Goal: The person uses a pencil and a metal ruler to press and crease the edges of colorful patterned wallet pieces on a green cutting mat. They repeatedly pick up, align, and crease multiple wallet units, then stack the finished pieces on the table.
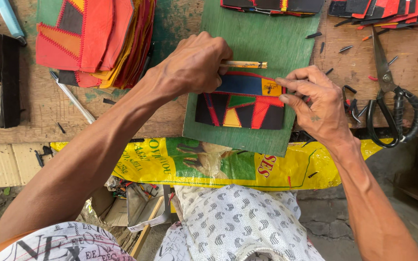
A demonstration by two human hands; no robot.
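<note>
- Gripping a thin stick-like tool [246,64], the left hand [192,65] is curled up tight around it, fingers fully closed. The tool pokes out of the fist toward 3 o'clock, lying pretty much flat and level, so its long axis runs left-right across the view.
- Straight down from that fist at roughly 5 o'clock sits the patchwork wallet piece [242,102], a rectangle of black, red, yellow, green and blue panels with a blue flap on top. Its long side also runs left-right, parallel to the tool. The tool's free end hangs just above the flap's top edge; can't tell if it's actually touching.
- The right hand [315,104] comes in from 3 o'clock of the piece. Thumb and forefinger are nearly pinched together at the flap's right end, by the small orange patch; the rest of the hand is loosely curled. Looks like a light pinch on the edge, though the contact itself is hard to see.
- So the left hand is over the piece's top-left corner and the right is on its right edge, both about equally close.
- The piece lies on a green board [262,38] that rests on a worn wooden bench [412,72].
- Further out: a stack of finished patchwork pieces [95,41] at 10 o'clock, big black-handled scissors [393,104] at 3 o'clock past the right hand, and a yellow printed sack [218,166] along the bench's near edge at 6 o'clock.
</note>
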